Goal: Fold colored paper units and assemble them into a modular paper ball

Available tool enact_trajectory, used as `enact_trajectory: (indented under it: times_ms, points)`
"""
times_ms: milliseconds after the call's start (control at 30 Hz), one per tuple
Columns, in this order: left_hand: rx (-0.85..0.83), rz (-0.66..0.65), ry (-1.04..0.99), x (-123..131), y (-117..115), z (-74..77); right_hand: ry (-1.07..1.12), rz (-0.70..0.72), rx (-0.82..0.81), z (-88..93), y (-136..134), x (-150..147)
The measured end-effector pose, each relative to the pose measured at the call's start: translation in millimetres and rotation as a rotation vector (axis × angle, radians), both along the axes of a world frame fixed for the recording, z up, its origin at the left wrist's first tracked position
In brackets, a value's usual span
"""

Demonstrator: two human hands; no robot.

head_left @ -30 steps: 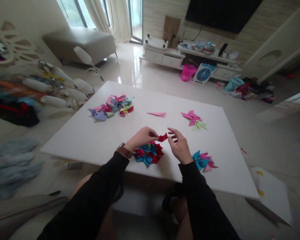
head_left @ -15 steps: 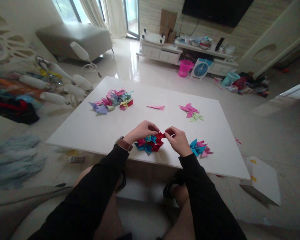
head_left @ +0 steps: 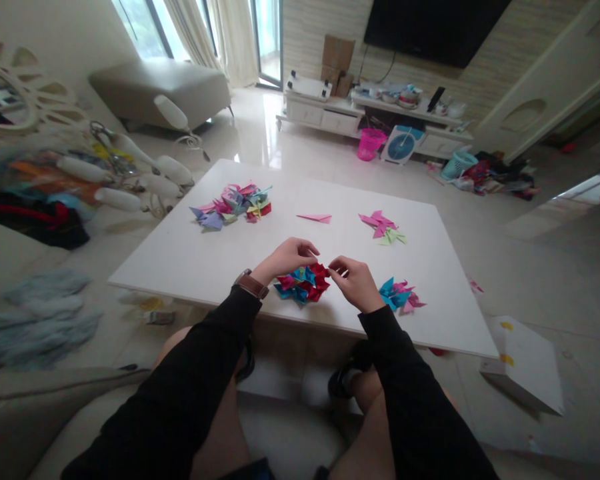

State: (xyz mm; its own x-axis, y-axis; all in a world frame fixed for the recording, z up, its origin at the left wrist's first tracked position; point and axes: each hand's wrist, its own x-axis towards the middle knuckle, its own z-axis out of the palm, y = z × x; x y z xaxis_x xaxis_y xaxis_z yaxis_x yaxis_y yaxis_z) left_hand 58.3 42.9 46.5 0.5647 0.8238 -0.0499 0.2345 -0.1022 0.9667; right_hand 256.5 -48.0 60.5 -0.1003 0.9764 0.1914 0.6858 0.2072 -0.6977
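A folded paper cluster in red, blue and pink (head_left: 303, 285) lies on the white table (head_left: 190, 260) near its front edge. My left hand (head_left: 287, 257) curls over the cluster's far side, fingers pinched on a red folded piece (head_left: 321, 270) at its top. My right hand (head_left: 355, 283) pinches the same red piece from the right. Both wrists rest close to the table, and I wear black sleeves and a brown watch.
More folded paper lies on the table: a mixed pile (head_left: 235, 205) at far left, one pink triangle (head_left: 315, 217), a pink and green pair (head_left: 384, 227), a blue and pink pair (head_left: 399, 295). A white box (head_left: 525, 363) sits on the floor at right.
A second ago the red piece was held above the cluster with my right hand's fingers spread. Both hands have since closed on it and brought it down against the cluster.
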Motion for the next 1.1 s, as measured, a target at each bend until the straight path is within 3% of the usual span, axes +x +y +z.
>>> enact_trajectory:
  times_ms: [333,733,867,1100]
  points:
    - [0.04,0.09,0.001,-6,14,-26.5,-0.091,0.014,-0.011,-20.4,8,0]
    - [0.069,0.05,0.089,-1,42,-38.4,-0.113,0.096,-0.038,-30.5,32,-7]
    - [0.045,0.006,0.116,-2,38,-40.9,-0.154,0.133,-0.076,-29.6,29,-9]
    - [0.132,-0.064,0.267,-8,18,-31.2,-0.213,0.137,-0.09,-24.5,15,-10]
